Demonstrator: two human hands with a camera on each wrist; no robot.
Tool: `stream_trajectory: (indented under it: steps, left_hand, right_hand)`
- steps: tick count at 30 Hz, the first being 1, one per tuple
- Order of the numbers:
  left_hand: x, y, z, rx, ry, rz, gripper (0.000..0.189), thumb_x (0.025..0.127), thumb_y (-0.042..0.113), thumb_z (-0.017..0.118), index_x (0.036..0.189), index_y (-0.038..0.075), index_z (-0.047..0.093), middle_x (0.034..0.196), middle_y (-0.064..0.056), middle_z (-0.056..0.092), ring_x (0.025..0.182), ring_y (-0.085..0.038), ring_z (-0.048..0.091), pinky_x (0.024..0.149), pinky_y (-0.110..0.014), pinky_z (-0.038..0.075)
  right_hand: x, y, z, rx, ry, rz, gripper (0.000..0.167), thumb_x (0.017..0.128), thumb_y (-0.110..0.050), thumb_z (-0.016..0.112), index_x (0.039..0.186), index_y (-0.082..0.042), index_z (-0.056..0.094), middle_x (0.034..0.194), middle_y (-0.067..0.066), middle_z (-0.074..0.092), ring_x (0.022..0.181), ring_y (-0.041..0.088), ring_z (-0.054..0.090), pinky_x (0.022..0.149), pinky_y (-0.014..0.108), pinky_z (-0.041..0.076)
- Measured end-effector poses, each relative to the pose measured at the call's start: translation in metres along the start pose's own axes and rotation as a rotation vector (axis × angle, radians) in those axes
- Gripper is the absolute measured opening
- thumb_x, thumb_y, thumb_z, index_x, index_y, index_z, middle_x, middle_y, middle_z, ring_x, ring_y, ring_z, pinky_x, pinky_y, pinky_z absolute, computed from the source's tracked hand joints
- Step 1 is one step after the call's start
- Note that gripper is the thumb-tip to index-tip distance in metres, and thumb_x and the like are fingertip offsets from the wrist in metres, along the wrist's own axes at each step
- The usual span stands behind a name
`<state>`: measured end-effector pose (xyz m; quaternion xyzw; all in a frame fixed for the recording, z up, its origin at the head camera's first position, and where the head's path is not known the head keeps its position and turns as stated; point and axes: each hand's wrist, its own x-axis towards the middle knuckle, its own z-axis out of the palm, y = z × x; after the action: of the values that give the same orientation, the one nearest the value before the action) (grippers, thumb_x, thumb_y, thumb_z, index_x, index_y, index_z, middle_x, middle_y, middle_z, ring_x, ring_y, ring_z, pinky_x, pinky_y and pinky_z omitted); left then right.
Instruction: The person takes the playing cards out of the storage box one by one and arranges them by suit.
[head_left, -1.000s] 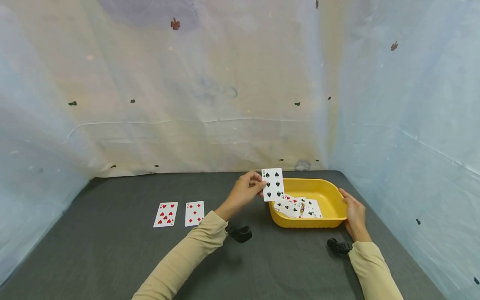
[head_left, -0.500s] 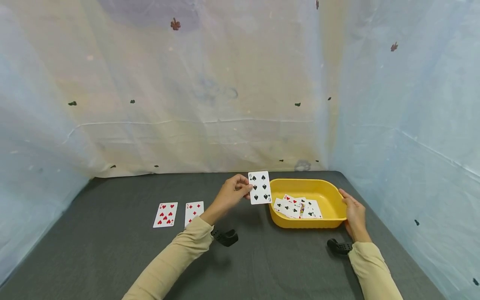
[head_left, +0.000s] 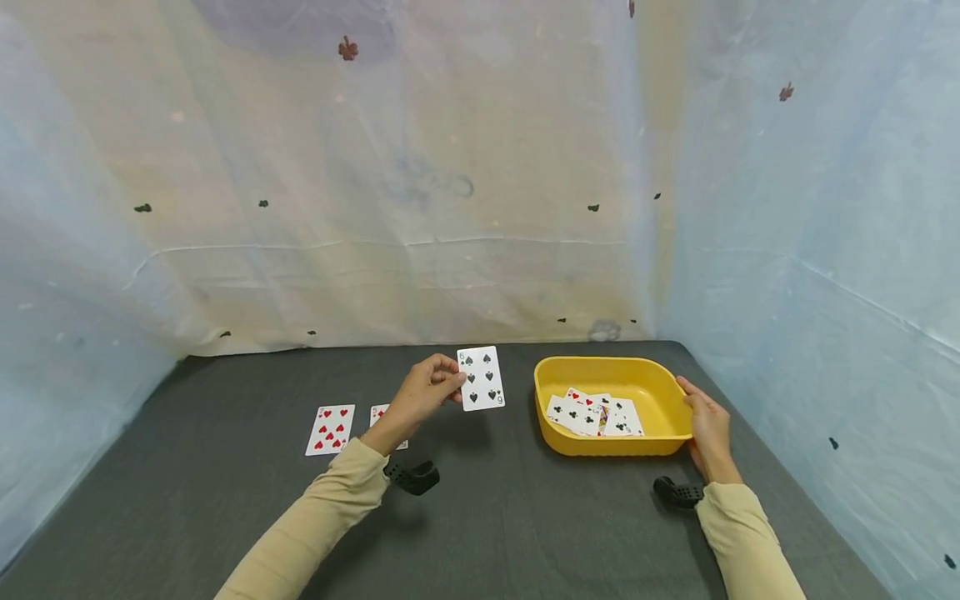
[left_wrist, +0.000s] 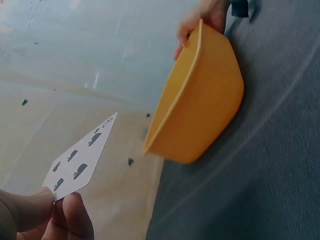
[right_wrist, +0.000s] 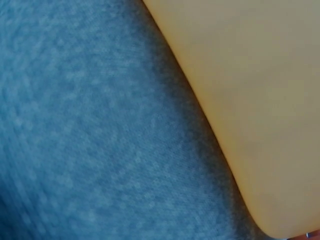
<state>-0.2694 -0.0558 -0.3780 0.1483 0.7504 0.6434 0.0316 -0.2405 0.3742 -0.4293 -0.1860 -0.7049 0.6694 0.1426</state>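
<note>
Between thumb and fingers my left hand [head_left: 423, 392] pinches a six of spades playing card [head_left: 481, 379] by its left edge, raised above the table with its face towards me. In the left wrist view the same card [left_wrist: 77, 162] stands tilted from the fingertips. My right hand [head_left: 711, 433] grips the right end of a yellow plastic tub [head_left: 607, 447]. Several face-up cards [head_left: 573, 414] lie overlapping in the tub's left part. A seven of hearts [head_left: 330, 430] lies on the table, and beside it a red diamonds card [head_left: 378, 412] is mostly hidden by my left wrist.
The table is covered with dark grey cloth [head_left: 525, 533]. Pale sheeting [head_left: 420, 283] hangs behind it and along the right side. A black wrist camera mount [head_left: 414, 477] juts from the left wrist, another mount [head_left: 677, 492] from the right.
My left hand has carried the six of spades leftwards, away from the tub's left edge, and its forearm now covers more of the diamonds card. The right hand and tub have stayed put.
</note>
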Motion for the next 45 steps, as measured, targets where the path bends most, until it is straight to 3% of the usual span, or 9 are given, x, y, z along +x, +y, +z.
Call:
stream_trajectory:
  steps: [9,16,20,28,35,45]
  left_hand:
    - [-0.007,-0.008,-0.021,0.036,0.049,-0.056,0.019,0.096,0.011,0.063,0.107,-0.003,0.055,0.079,-0.007,0.066,0.073,-0.025,0.065,0.064,-0.028,0.046]
    - [-0.01,-0.014,-0.035,0.063,0.033,-0.076,0.022,0.098,0.011,0.06,0.113,-0.004,0.053,0.085,-0.01,0.066,0.082,-0.036,0.064,0.082,-0.043,0.051]
    - [-0.012,-0.018,-0.041,0.065,0.028,-0.117,0.022,0.098,0.01,0.059,0.114,-0.004,0.052,0.085,-0.01,0.065,0.081,-0.033,0.064,0.087,-0.048,0.048]
    - [-0.012,-0.026,-0.047,0.037,0.049,-0.197,0.02,0.096,0.006,0.06,0.111,-0.005,0.051,0.077,-0.006,0.065,0.069,-0.023,0.064,0.072,-0.038,0.052]
    - [-0.013,-0.034,-0.045,-0.006,0.006,-0.235,0.019,0.095,0.003,0.06,0.109,-0.005,0.05,0.073,-0.007,0.062,0.062,-0.015,0.061,0.061,-0.032,0.052]
    - [-0.008,-0.048,-0.041,0.034,-0.002,-0.279,0.018,0.094,0.001,0.061,0.107,-0.005,0.051,0.069,-0.009,0.061,0.056,-0.013,0.058,0.052,-0.027,0.048]
  right_hand:
    - [-0.001,0.0,0.001,0.027,-0.009,0.011,0.046,0.104,-0.018,0.034,0.148,-0.007,0.039,0.155,0.008,0.029,0.139,0.022,0.03,0.103,0.029,0.035]
    - [0.001,-0.002,0.002,-0.008,0.006,0.008,0.046,0.104,-0.02,0.035,0.147,-0.009,0.04,0.155,0.007,0.03,0.139,0.022,0.03,0.104,0.032,0.035]
    - [0.0,-0.003,0.002,-0.006,0.005,0.014,0.045,0.104,-0.02,0.035,0.148,-0.009,0.04,0.155,0.007,0.03,0.139,0.022,0.031,0.102,0.03,0.037]
    - [-0.001,-0.002,0.001,-0.027,-0.001,0.009,0.045,0.104,-0.021,0.034,0.147,-0.009,0.04,0.155,0.008,0.03,0.139,0.024,0.032,0.103,0.034,0.035]
    - [0.0,-0.002,0.001,-0.027,-0.002,0.006,0.045,0.104,-0.021,0.034,0.148,-0.009,0.039,0.155,0.008,0.029,0.139,0.023,0.032,0.104,0.035,0.035]
    - [0.001,0.0,0.002,-0.012,0.026,0.009,0.045,0.104,-0.02,0.034,0.147,-0.009,0.041,0.155,0.007,0.03,0.139,0.022,0.031,0.106,0.036,0.032]
